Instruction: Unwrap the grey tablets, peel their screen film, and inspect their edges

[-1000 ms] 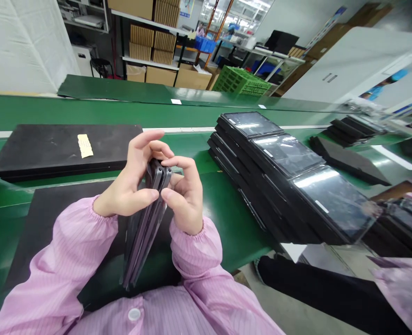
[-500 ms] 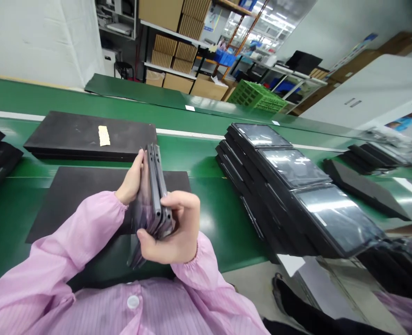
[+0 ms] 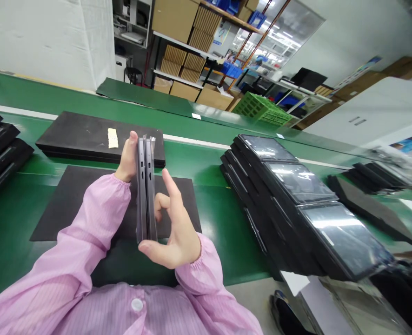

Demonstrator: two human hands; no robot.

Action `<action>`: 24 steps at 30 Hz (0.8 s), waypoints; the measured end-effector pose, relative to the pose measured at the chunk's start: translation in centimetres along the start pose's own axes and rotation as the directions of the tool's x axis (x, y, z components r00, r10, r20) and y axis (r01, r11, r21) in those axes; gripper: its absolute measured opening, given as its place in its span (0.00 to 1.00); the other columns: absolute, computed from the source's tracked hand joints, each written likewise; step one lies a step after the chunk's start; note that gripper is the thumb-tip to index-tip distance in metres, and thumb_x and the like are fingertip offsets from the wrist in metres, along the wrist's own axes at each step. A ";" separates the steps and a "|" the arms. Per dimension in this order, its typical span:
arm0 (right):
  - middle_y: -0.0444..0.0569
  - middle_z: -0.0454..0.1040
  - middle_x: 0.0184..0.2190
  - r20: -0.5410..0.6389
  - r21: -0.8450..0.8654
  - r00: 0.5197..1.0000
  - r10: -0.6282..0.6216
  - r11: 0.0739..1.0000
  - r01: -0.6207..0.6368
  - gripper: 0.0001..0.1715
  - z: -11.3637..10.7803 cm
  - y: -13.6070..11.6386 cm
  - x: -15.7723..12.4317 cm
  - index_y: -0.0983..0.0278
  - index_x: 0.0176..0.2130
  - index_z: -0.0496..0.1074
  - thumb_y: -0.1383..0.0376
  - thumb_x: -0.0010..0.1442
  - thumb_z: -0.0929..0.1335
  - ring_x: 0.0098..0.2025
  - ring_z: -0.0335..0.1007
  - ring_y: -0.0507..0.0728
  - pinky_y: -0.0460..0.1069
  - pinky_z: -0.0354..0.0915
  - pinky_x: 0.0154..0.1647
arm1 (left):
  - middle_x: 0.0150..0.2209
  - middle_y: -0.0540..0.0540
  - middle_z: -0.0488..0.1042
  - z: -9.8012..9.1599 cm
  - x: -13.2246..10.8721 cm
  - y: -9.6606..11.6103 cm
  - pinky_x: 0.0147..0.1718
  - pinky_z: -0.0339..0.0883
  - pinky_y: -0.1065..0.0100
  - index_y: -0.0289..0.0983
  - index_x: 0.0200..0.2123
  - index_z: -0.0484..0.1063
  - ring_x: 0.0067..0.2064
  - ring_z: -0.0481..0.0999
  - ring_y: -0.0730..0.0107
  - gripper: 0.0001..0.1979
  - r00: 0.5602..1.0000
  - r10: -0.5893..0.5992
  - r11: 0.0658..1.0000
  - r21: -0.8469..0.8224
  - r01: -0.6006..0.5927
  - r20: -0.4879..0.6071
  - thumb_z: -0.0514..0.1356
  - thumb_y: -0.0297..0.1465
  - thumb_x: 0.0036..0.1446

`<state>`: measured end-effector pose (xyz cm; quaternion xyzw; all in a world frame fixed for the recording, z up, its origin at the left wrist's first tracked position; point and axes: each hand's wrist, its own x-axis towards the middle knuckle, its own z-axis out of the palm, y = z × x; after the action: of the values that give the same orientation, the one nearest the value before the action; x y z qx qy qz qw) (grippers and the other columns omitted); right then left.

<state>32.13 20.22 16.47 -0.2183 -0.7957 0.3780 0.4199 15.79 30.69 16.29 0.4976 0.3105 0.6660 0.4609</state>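
Two thin grey devices that look like tablets (image 3: 145,190) stand on edge, pressed face to face, with small ports along the upward side. My left hand (image 3: 127,160) is closed on their far left part, its thumb pointing up. At the near end, the thumb of my right hand (image 3: 178,232) touches the bottom corner, while its index finger is stretched upward and the others curl along the right face. A bit of clear film (image 3: 153,140) sticks out at the far top corner. Below the pair lies a flat black mat (image 3: 82,200) on the green bench (image 3: 211,204).
Behind the mat is a black foam slab (image 3: 83,132) bearing a yellow note (image 3: 113,138). To the right rises a stack of black trays (image 3: 262,209) with screen devices (image 3: 298,181) in the top one. More black trays (image 3: 3,153) are at the left edge.
The tablets have turned more upright and straight toward me. My right hand has loosened, its index finger lifting off the pair. The view has shifted slightly left.
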 end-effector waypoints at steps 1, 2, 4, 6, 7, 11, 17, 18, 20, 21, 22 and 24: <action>0.36 0.59 0.24 0.012 0.032 1.000 0.027 0.999 -0.027 0.62 0.0 0.1 0.0 0.63 0.72 0.39 0.48 0.55 0.73 0.24 0.57 0.52 0.49 0.55 0.24 | 0.13 0.48 0.59 0.2 -0.3 -0.1 0.16 0.50 0.67 0.39 0.12 0.63 0.16 0.57 0.74 0.43 0.999 0.041 0.999 0.017 -0.040 -0.026 0.43 0.75 0.42; 0.36 0.59 0.24 0.022 0.073 0.999 0.047 0.996 -0.048 0.58 0.1 0.1 0.0 0.62 0.71 0.41 0.50 0.56 0.72 0.23 0.57 0.51 0.48 0.56 0.25 | 0.12 0.47 0.59 0.3 -0.5 -0.1 0.16 0.49 0.66 0.39 0.12 0.64 0.16 0.57 0.73 0.44 0.996 0.077 0.997 0.034 -0.076 -0.038 0.42 0.74 0.43; 0.35 0.59 0.23 0.036 0.154 0.997 0.068 0.985 -0.072 0.52 0.2 0.2 -0.1 0.61 0.70 0.47 0.54 0.56 0.72 0.22 0.56 0.50 0.47 0.55 0.24 | 0.13 0.46 0.60 0.4 -0.8 -0.1 0.16 0.48 0.66 0.39 0.13 0.64 0.16 0.57 0.72 0.44 0.995 0.103 0.993 0.055 -0.102 -0.012 0.40 0.73 0.46; 0.34 0.58 0.22 0.030 0.210 0.996 0.084 0.974 -0.088 0.49 0.5 0.1 -0.2 0.61 0.68 0.50 0.57 0.54 0.71 0.21 0.55 0.50 0.46 0.53 0.22 | 0.13 0.45 0.60 0.3 -1.0 0.0 0.17 0.47 0.65 0.39 0.13 0.63 0.16 0.57 0.71 0.43 0.994 0.108 0.992 0.058 -0.109 0.031 0.40 0.73 0.46; 0.34 0.58 0.22 0.024 0.225 0.995 0.095 0.969 -0.098 0.49 0.6 0.1 -0.3 0.61 0.68 0.51 0.58 0.54 0.71 0.20 0.55 0.50 0.46 0.52 0.22 | 0.13 0.45 0.60 0.2 -1.1 0.1 0.16 0.47 0.65 0.39 0.13 0.62 0.16 0.57 0.71 0.43 0.993 0.112 0.992 0.056 -0.115 0.044 0.40 0.73 0.45; 0.35 0.58 0.21 -0.009 0.245 0.990 0.137 0.961 -0.131 0.47 1.2 -0.1 -0.5 0.60 0.66 0.55 0.58 0.53 0.71 0.20 0.54 0.50 0.46 0.51 0.20 | 0.13 0.46 0.60 -0.3 -1.3 0.1 0.16 0.46 0.65 0.39 0.13 0.63 0.16 0.56 0.72 0.43 0.989 0.135 0.989 0.059 -0.138 0.053 0.39 0.73 0.47; 0.36 0.57 0.21 -0.040 0.209 0.995 0.096 0.974 -0.086 0.43 1.7 -0.1 -1.0 0.57 0.65 0.55 0.55 0.55 0.70 0.18 0.54 0.51 0.47 0.51 0.18 | 0.13 0.46 0.60 -0.3 -1.8 0.4 0.17 0.45 0.65 0.39 0.13 0.63 0.16 0.56 0.71 0.43 0.982 0.175 0.979 0.089 -0.181 0.066 0.38 0.70 0.53; 0.36 0.57 0.21 -0.048 0.203 0.994 0.097 0.975 -0.085 0.43 1.7 -0.1 -1.1 0.57 0.65 0.55 0.54 0.55 0.70 0.18 0.54 0.51 0.47 0.51 0.18 | 0.13 0.46 0.59 -0.2 -1.9 0.4 0.17 0.45 0.65 0.39 0.13 0.63 0.16 0.56 0.71 0.43 0.983 0.172 0.980 0.092 -0.178 0.065 0.38 0.69 0.53; 0.36 0.57 0.21 -0.059 0.204 0.992 0.108 0.974 -0.094 0.43 1.6 -0.1 -1.2 0.58 0.64 0.56 0.55 0.54 0.70 0.18 0.54 0.51 0.47 0.51 0.18 | 0.13 0.46 0.59 -0.1 -1.9 0.4 0.18 0.45 0.65 0.39 0.14 0.63 0.16 0.55 0.71 0.43 0.985 0.156 0.982 0.098 -0.163 0.072 0.37 0.70 0.53; 0.36 0.58 0.21 -0.059 0.212 0.992 0.114 0.972 -0.099 0.43 1.6 -0.1 -1.3 0.58 0.64 0.56 0.56 0.53 0.71 0.18 0.54 0.51 0.47 0.51 0.19 | 0.13 0.46 0.59 0.0 -1.9 0.4 0.18 0.45 0.65 0.39 0.14 0.63 0.16 0.55 0.71 0.43 0.986 0.149 0.983 0.099 -0.156 0.076 0.37 0.70 0.52; 0.36 0.58 0.21 -0.057 0.223 0.992 0.117 0.969 -0.102 0.43 1.5 -0.1 -1.3 0.57 0.64 0.56 0.58 0.52 0.71 0.18 0.54 0.51 0.46 0.51 0.19 | 0.13 0.46 0.59 0.0 -1.9 0.4 0.18 0.45 0.65 0.39 0.14 0.63 0.16 0.55 0.72 0.43 0.986 0.144 0.983 0.100 -0.151 0.079 0.37 0.70 0.52; 0.36 0.59 0.21 -0.046 0.242 0.992 0.117 0.965 -0.103 0.44 1.4 -0.2 -1.3 0.56 0.64 0.57 0.61 0.51 0.71 0.19 0.54 0.50 0.46 0.51 0.19 | 0.12 0.47 0.58 0.1 -1.9 0.4 0.17 0.44 0.65 0.39 0.14 0.63 0.16 0.55 0.72 0.44 0.986 0.145 0.983 0.101 -0.153 0.079 0.36 0.70 0.52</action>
<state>31.68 18.67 15.44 -0.2210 -0.7181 0.4872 0.4451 15.89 28.75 15.89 0.5667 0.2910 0.6630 0.3931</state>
